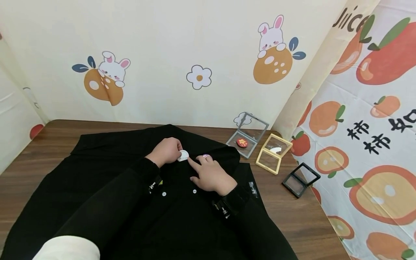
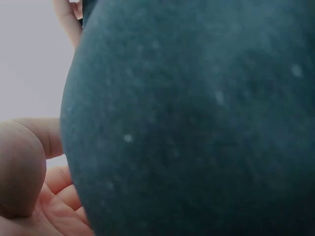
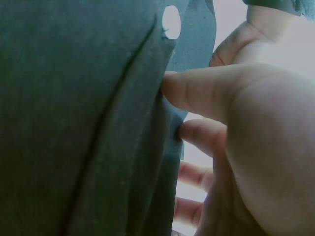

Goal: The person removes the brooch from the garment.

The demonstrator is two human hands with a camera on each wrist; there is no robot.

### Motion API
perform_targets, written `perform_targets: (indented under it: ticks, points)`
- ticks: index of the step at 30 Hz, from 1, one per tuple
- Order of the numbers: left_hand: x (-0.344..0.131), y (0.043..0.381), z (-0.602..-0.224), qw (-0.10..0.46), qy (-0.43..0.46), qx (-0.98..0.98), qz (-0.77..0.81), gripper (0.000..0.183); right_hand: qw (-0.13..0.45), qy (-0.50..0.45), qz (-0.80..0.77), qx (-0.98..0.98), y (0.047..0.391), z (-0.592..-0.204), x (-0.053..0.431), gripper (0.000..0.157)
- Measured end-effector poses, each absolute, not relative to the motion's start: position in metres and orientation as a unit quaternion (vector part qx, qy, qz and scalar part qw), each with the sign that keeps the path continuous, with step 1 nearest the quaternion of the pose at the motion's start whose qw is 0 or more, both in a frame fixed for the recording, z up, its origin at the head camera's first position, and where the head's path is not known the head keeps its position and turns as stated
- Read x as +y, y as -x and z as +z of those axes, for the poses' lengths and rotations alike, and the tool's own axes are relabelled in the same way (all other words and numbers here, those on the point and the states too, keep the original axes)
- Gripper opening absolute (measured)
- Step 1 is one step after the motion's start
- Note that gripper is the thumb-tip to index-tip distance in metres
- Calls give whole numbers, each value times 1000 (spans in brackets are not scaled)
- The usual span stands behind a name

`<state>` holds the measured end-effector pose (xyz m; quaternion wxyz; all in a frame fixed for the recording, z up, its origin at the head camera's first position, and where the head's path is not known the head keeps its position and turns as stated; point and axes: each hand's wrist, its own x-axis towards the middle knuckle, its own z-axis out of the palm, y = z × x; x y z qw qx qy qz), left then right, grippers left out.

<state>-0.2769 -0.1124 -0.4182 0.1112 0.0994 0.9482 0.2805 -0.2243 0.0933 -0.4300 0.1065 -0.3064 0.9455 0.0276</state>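
A black buttoned garment [image 1: 123, 202] lies spread over the table, white buttons [image 1: 164, 194] down its front. In the head view my left hand [image 1: 165, 151] pinches the edge of a small white half-round piece [image 1: 183, 155] above the cloth. My right hand [image 1: 212, 177] rests on the garment, index finger [image 1: 194, 164] stretched toward that piece and the other fingers loosely bent. By its fingertips shows a small pinkish-purple round thing [image 1: 206, 156]. In the right wrist view the thumb [image 3: 192, 91] touches the dark cloth near a white button [image 3: 171, 22]. Dark fabric fills most of the left wrist view.
At right on the brown table [image 1: 269, 216] stand three small hinged clear-window cases: a grey one [image 1: 247, 134] with a red round flower-patterned piece [image 1: 242, 143] in it, a yellow one [image 1: 274, 153] and a black one [image 1: 300, 179]. Printed cloth [image 1: 149, 97] hangs behind.
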Motion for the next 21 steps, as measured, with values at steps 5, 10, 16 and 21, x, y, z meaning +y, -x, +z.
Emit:
perform_targets:
  ticks: [5,10,16,21]
  points:
    - [-114,277,-419,105,-96,946,292,7,109,306,29,945,224,-430,94,70]
    - [-115,277,-416,93,-95,943,306,8,110,306,28,945,224,-430,93,68]
    - [-117,274,-409,79,-84,930,350,7,114,303,28,946,224,-428,93,66]
    - [-117,264,-404,55,-86,911,399,8,117,300,26,946,223,-427,92,65]
